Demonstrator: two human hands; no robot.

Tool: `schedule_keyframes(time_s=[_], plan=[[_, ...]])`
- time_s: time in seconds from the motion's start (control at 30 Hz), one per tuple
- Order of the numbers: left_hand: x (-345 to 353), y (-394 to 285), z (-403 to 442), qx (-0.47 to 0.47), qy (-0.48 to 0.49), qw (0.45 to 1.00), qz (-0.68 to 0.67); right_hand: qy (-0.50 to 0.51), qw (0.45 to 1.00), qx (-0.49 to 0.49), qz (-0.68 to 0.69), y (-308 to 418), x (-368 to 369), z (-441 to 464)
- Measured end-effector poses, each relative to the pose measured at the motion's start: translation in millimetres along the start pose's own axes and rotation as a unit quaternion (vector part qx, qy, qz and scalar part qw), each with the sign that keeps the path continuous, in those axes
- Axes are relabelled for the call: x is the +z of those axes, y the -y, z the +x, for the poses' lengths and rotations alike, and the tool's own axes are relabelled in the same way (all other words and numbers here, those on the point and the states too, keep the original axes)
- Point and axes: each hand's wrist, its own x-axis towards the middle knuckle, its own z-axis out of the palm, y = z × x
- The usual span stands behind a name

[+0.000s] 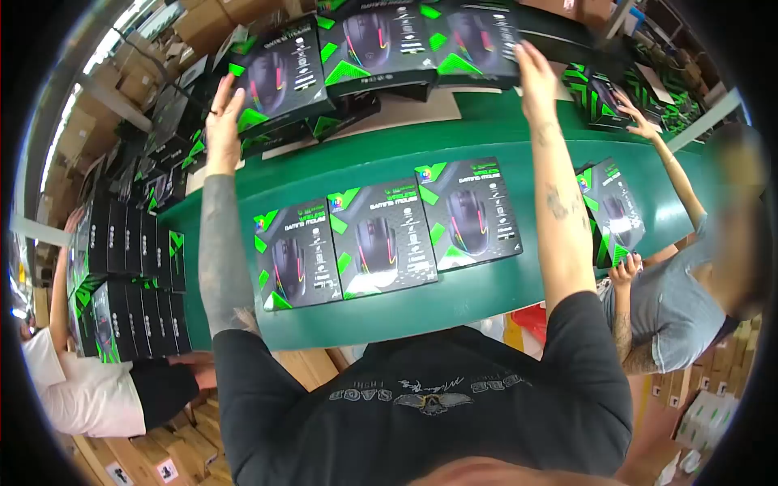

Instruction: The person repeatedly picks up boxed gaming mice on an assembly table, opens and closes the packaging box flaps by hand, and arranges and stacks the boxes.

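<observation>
Black-and-green gaming mouse boxes fill the view. My left hand (224, 121) presses on the left end of a row of three, against the left box (284, 73). At the other end, my right hand (536, 81) grips the edge of the right box (474, 40). The middle box (374, 40) is squeezed between them. Below my forearms, three more boxes lie face up side by side on the green table: a left one (296, 259), a centre one (381, 239) and a right one (470, 215).
Stacked mouse boxes (134, 316) stand at the left end of the green table (373, 316), near a person in white (81, 389). At right, a co-worker in grey (673, 308) touches a box (612, 211) with one hand and reaches toward further boxes (600, 97).
</observation>
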Motion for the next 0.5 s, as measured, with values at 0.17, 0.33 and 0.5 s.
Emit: schedule_keyframes(time_s=[0.17, 0.33, 0.5], plan=[[44.0, -26.0, -80.7, 0.198, 0.11, 0.919, 0.323, 0.079, 0.96, 0.06, -0.263, 21.0, -3.7, -61.5], [85.1, -85.5, -242.5, 0.069, 0.437, 0.803, 0.399, 0.236, 0.83, 0.115, -0.493, 47.8, -61.2, -190.5], [95.6, -63.6, -275.0, 0.098, 0.421, 0.767, 0.474, 0.204, 0.823, 0.153, -0.508, 60.8, -49.2, -220.9]])
